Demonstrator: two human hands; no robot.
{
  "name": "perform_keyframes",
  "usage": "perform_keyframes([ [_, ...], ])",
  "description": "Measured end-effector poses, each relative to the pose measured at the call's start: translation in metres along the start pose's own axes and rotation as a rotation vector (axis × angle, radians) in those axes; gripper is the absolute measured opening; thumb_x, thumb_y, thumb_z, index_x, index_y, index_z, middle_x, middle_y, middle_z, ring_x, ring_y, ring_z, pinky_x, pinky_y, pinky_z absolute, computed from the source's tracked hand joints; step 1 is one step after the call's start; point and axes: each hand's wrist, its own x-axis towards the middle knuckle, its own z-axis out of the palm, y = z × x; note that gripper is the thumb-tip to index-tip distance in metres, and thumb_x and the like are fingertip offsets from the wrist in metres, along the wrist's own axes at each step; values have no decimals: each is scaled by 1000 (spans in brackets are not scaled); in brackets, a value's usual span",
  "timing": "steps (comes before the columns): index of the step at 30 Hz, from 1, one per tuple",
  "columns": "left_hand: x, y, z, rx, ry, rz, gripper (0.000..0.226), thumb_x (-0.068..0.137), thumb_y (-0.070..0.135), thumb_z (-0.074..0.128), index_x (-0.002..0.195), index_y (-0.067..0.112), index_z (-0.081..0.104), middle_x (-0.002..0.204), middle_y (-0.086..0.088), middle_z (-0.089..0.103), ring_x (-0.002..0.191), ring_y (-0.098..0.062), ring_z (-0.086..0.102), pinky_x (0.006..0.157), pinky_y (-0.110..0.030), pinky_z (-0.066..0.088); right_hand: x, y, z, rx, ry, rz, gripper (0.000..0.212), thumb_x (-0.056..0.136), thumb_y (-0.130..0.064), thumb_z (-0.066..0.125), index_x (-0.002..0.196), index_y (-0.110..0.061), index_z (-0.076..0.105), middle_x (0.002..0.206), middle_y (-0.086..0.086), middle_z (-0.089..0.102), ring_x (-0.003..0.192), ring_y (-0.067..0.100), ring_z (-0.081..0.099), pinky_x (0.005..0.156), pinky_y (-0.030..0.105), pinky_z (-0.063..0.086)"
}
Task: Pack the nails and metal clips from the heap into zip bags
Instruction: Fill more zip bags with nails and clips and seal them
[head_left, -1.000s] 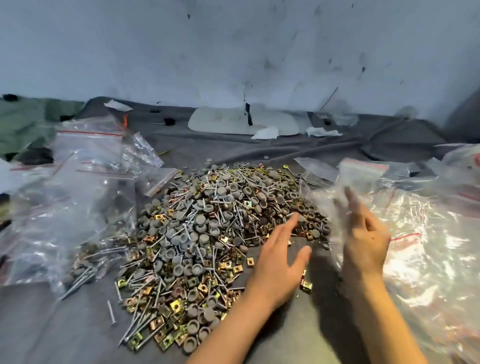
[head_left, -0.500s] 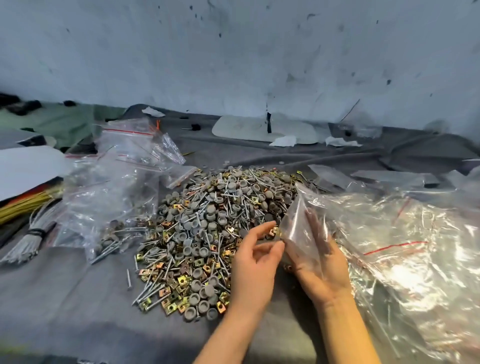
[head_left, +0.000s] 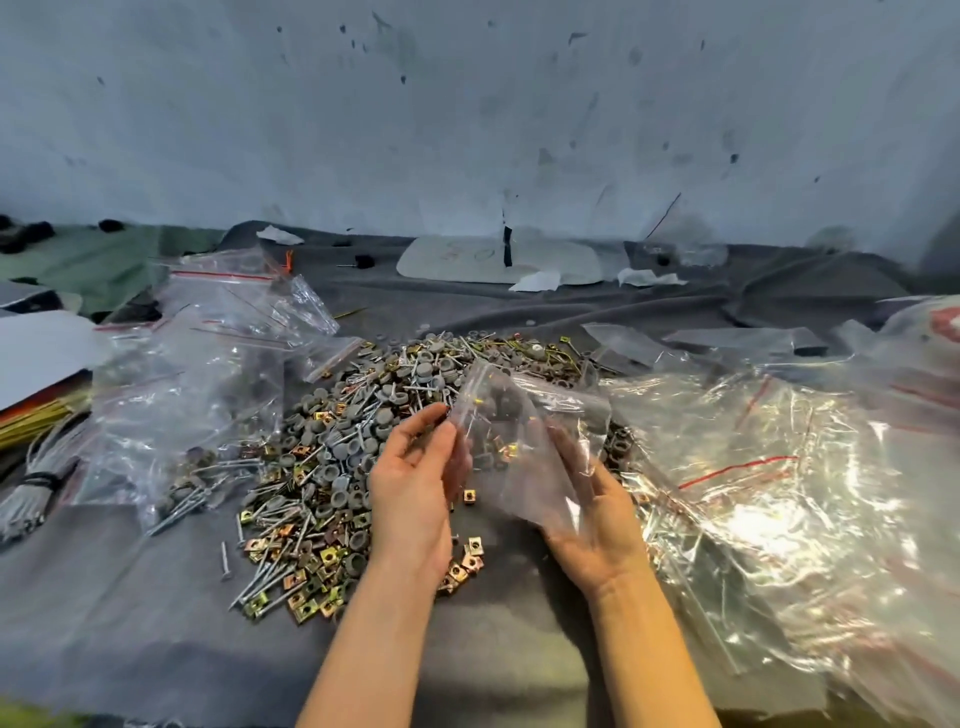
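Observation:
A heap (head_left: 363, 431) of nails, grey caps and brass-coloured metal clips lies on the grey cloth in the middle. Above its near right side I hold one clear zip bag (head_left: 519, 441). My left hand (head_left: 415, 493) pinches the bag's left edge with its fingertips. My right hand (head_left: 597, 525) grips the bag from below and the right, partly seen through the plastic. The bag looks empty; the heap shows through it.
A pile of empty clear zip bags (head_left: 779, 493) covers the right side. On the left lie bags (head_left: 182, 415) holding nails and clips, with bundled ties (head_left: 31, 493) and yellow rods at the far left edge. A white plate (head_left: 493, 260) rests by the wall.
My right hand drew one bag from the right pile and carried it over the heap's edge. My left hand left the heap and took hold of the bag's left edge.

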Motion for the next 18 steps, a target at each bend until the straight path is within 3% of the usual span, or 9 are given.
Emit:
perform_keyframes([
  [2,-6,4,-7,65,-4,8,22,89,-4,57,98,13,68,77,-1,73,65,-8,67,60,-21,58,2,-3,-4,120,23,-30,33,92,-22,47,88,-9,78,111,11,70,103,22,66,88,40,56],
  [4,-12,9,-17,101,-35,-27,24,88,-5,56,102,10,68,77,-2,75,69,-13,68,60,-22,59,0,-10,-9,166,31,-85,34,90,-25,46,91,-9,76,107,8,72,99,19,68,90,39,55],
  [7,-20,16,-31,36,-26,-126,28,86,-8,54,104,9,68,86,-12,75,72,-18,72,62,-27,61,-6,-38,-14,65,100,-231,41,97,-28,39,92,-11,76,104,7,73,89,18,71,78,35,59],
  [9,-28,20,-35,-126,-7,-227,29,85,-9,52,104,6,66,86,-19,74,70,-21,73,60,-29,61,-9,-64,-13,-184,262,-399,36,101,-25,39,97,-13,73,106,8,72,92,20,70,74,30,59],
  [11,-39,21,-36,-331,-11,-331,30,76,-7,54,102,4,65,82,-20,74,67,-21,72,61,-32,61,-9,-89,-6,-591,461,-544,22,99,-22,49,113,-14,65,118,11,67,107,22,64,84,29,54],
  [13,-50,19,-35,-394,-6,-399,35,68,0,57,101,8,67,75,-13,73,63,-17,66,63,-31,55,-11,-103,-5,-1032,662,-608,41,95,-17,56,135,-19,49,144,10,46,130,24,45,102,32,39],
  [15,-59,15,-33,-383,0,-414,35,65,3,59,98,13,68,70,-8,72,55,-14,62,61,-28,46,-27,-103,0,-1206,795,-741,51,92,-15,59,140,-20,42,151,8,31,138,25,31,107,30,28],
  [16,-63,14,-31,-384,-7,-408,34,65,3,59,95,14,69,70,-8,72,52,-14,63,58,-28,47,-40,-96,4,-1193,769,-830,46,90,-15,61,134,-21,48,146,6,38,134,24,37,104,26,31],
  [18,-68,7,-27,-340,-35,-375,33,64,0,59,92,15,69,82,-13,74,59,-16,65,57,-28,51,-69,-67,17,-1049,504,-845,23,85,-27,66,108,-31,63,113,-2,64,106,20,60,86,21,47],
])
